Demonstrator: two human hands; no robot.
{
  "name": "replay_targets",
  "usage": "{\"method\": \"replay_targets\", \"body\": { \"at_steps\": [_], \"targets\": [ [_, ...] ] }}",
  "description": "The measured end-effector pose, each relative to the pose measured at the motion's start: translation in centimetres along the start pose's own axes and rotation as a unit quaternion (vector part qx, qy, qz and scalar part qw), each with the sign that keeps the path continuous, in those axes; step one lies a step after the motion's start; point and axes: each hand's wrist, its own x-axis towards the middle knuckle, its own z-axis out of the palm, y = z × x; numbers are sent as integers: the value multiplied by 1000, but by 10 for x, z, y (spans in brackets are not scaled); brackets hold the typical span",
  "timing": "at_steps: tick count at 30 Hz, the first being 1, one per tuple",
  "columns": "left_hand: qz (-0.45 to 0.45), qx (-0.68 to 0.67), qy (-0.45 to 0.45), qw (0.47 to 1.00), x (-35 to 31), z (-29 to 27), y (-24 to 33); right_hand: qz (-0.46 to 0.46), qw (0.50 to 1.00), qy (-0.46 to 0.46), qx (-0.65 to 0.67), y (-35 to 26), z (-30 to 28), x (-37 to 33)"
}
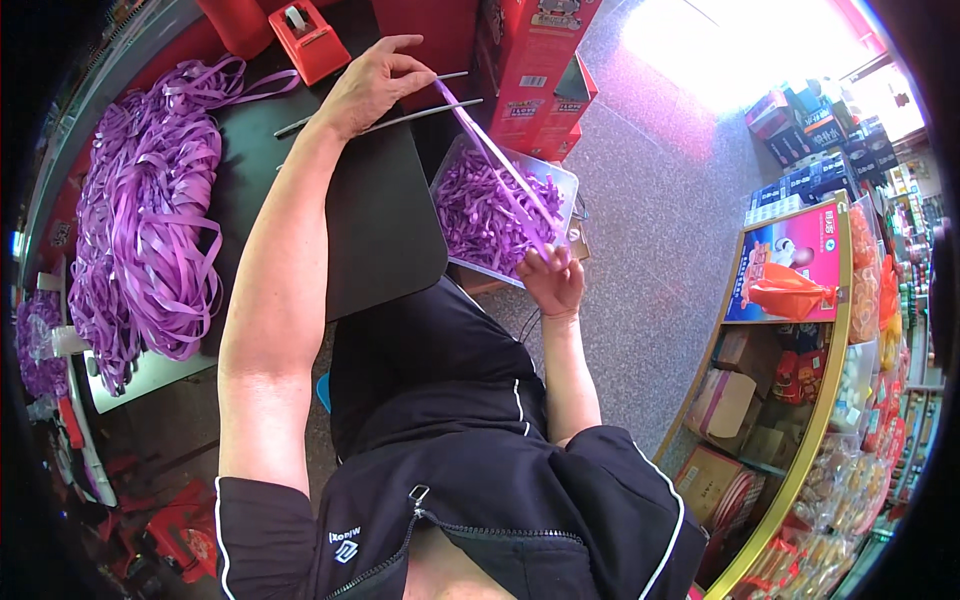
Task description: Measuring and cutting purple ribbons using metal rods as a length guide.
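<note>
A purple ribbon (495, 155) runs taut between both hands: the left hand (372, 82) pinches one end above the dark worktop (375, 215), the right hand (552, 280) grips the other at the tray (568, 185) of cut pieces. Pulled harder, it may slip free or tip the tray, which overhangs the edge.

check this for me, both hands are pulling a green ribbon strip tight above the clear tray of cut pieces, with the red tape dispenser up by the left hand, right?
Not quite: the head view shows the ribbon strip is purple, not green. The rest holds: the left hand and right hand stretch it above the clear tray of cut pieces, and the red tape dispenser sits near the left hand.
</note>
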Motion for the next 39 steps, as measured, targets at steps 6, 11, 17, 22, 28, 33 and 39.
{"method": "replay_targets", "body": {
  "at_steps": [6,11,17,22,28,33,39],
  "targets": [
    [11,4,0,1000,-1,0,-2,109,977,148,-109,17,-28,-8],
    [3,5,-11,1000,0,1,-1,110,964,215,-112,25,-26,2],
    [15,7,4,1000,-1,1,-4,160,921,260,-241,29,-24,6],
    [-15,-7,-23,1000,0,0,-3,157,922,246,-254,40,-37,4],
    [-23,0,-22,1000,0,1,3,97,837,286,-456,59,-39,24],
    [22,33,9,999,-1,2,-4,184,881,293,-322,56,-14,53],
    [12,40,6,999,1,3,0,205,790,240,-526,64,-46,40]
  ]
}}
